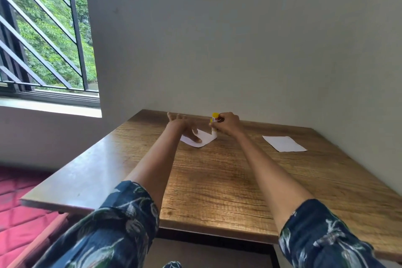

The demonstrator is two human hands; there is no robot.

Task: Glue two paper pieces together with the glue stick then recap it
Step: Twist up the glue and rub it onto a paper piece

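Observation:
A small white paper piece [205,138] lies on the far middle of the wooden table [217,180]. My left hand [185,127] rests flat on it with fingers spread, pinning its left part. My right hand [227,124] grips a yellow glue stick [214,123], held upright with its lower end touching the paper's right corner. A second white paper piece [283,143] lies flat further right, apart from both hands. I cannot see the cap separately.
The table stands in a corner, with a pale wall [239,39] along its far and right sides. A barred window [43,28] is at the left. A pink quilted surface [19,213] lies below the table's left edge.

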